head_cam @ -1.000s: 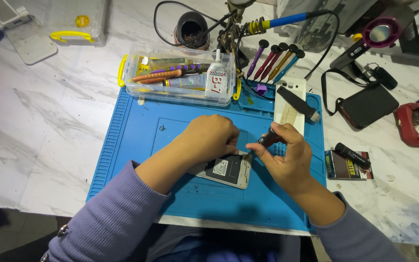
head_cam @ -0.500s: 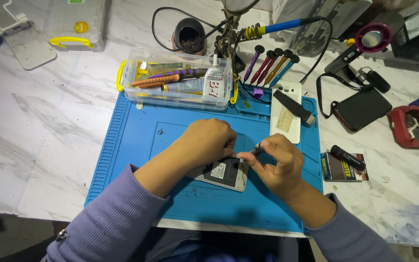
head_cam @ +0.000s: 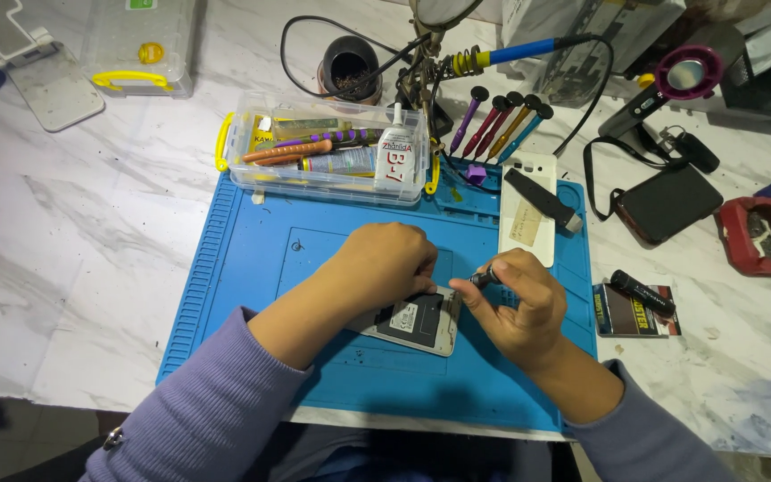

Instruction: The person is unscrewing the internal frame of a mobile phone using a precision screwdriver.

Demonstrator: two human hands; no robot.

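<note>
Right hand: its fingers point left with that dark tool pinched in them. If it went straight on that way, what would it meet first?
Most likely the left hand, which rests on the opened phone just beyond the right hand and its dark tool. They look almost touching, though height is hard to judge from above.

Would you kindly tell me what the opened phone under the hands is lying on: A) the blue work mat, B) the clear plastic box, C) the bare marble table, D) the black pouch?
A: the opened phone, steadied by the left hand, lies on the blue work mat.
</note>
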